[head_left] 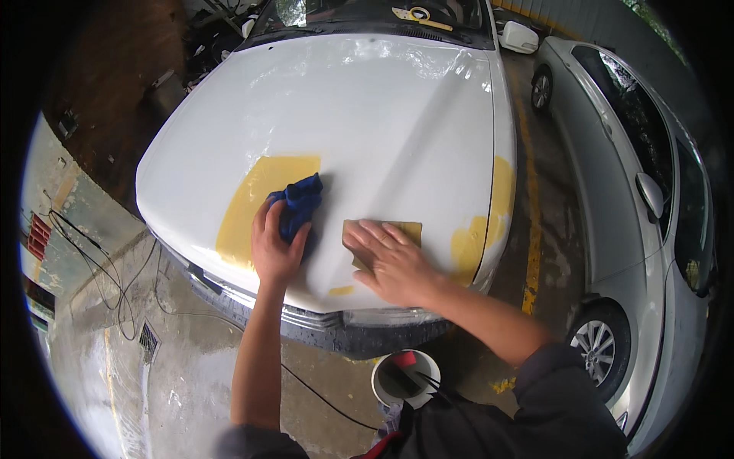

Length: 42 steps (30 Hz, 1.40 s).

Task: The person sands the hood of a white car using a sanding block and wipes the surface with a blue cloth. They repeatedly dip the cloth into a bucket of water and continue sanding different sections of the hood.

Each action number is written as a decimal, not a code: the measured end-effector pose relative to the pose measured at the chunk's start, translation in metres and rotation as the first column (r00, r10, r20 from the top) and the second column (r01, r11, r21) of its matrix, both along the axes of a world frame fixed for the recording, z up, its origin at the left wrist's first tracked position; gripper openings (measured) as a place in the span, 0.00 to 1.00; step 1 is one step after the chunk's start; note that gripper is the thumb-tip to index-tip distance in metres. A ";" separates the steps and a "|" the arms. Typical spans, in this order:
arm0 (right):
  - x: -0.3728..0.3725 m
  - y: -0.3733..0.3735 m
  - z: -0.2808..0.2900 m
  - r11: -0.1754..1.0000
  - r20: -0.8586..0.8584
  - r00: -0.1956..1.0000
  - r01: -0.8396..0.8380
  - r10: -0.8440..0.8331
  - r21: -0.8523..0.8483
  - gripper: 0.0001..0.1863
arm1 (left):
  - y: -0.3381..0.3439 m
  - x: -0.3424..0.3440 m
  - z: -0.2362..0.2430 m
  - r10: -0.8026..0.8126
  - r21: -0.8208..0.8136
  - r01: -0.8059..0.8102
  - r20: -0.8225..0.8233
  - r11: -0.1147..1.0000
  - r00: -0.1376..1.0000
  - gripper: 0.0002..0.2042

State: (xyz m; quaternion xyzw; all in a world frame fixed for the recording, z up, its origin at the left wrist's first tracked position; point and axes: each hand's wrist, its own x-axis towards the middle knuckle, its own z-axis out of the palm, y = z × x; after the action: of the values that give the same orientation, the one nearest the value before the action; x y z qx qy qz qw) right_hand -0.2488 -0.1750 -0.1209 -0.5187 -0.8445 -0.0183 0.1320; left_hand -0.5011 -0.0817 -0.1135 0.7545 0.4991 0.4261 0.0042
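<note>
My left hand [276,249] is closed around a crumpled blue cloth [303,200] on the white car hood [367,115]. Beneath the cloth lies a large yellow patch [241,218] in the paint. To the right, my right hand [394,264] presses a tan sheet of sandpaper [413,231] against the hood near its front edge. Its fingers lie nearly flat across the sheet, with the thumb at the near side. The sheet's underside is hidden. More yellow patches [466,249] mark the hood's front right corner and the fender.
Below the bumper [367,330] stands a white bucket [377,382] with a red item inside. A silver car [612,176] is parked along the right. Thin black cables or hoses [115,287] trail over the wet floor at left. A tape roll [419,13] sits by the windshield.
</note>
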 end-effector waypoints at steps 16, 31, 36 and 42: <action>0.048 0.033 0.013 0.988 -0.123 0.992 0.012 -0.032 -0.157 0.34 | -0.002 0.004 0.006 0.018 -0.021 -0.017 0.007 1.000 1.000 0.30; 0.093 0.062 0.028 0.911 -0.161 0.896 0.403 -0.413 -0.090 0.30 | 0.001 0.013 0.001 -0.026 0.055 0.026 -0.013 0.998 1.000 0.30; -0.005 -0.001 0.006 0.951 -0.198 0.931 0.294 -0.308 -0.096 0.29 | -0.001 -0.003 0.001 0.023 0.050 -0.021 -0.044 0.999 0.999 0.30; 0.027 0.004 0.017 0.951 -0.261 0.924 0.229 -0.279 -0.207 0.27 | 0.000 0.001 -0.002 -0.001 0.043 0.002 -0.019 0.999 1.000 0.30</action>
State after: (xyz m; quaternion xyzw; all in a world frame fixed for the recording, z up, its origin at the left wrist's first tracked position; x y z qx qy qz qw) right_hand -0.2215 -0.1714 -0.1044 -0.6307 -0.7401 0.1132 0.2042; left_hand -0.4999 -0.0814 -0.1154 0.7588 0.4893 0.4296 -0.0165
